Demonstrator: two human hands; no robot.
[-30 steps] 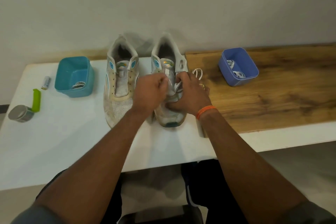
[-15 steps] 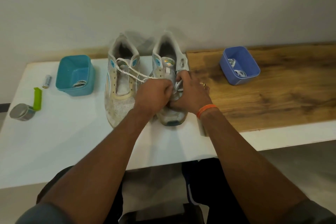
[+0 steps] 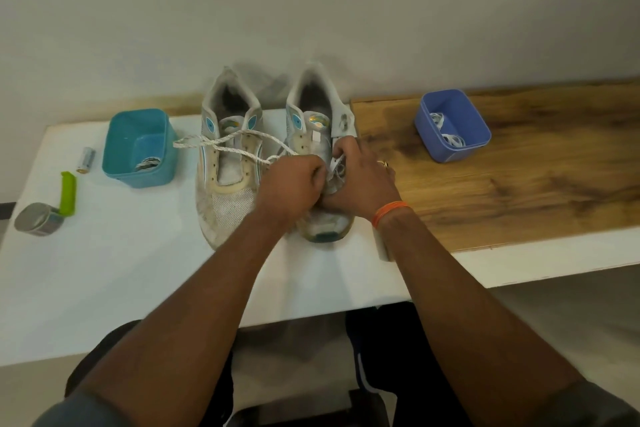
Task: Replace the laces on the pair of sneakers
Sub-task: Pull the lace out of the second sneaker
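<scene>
Two worn white sneakers stand side by side on the white table, toes toward me. The left sneaker (image 3: 227, 180) has bare eyelets. A speckled white lace (image 3: 221, 146) runs from my left hand across the left sneaker and ends in a loop near the teal tub. My left hand (image 3: 294, 187) grips this lace over the right sneaker (image 3: 313, 121). My right hand (image 3: 360, 180) holds the right sneaker's side and pinches a white lace end by its eyelets. Both hands cover the right sneaker's front half.
A teal tub (image 3: 138, 149) with a coiled lace sits left of the sneakers. Further left lie a battery (image 3: 86, 159), a green clip (image 3: 68, 192) and a grey tape roll (image 3: 38, 218). A blue tub (image 3: 452, 125) with white laces stands on the wooden board (image 3: 519, 166) at right.
The speckled lace has been drawn out leftward across the left sneaker, its loop now reaching the teal tub. Both hands stay on the right sneaker.
</scene>
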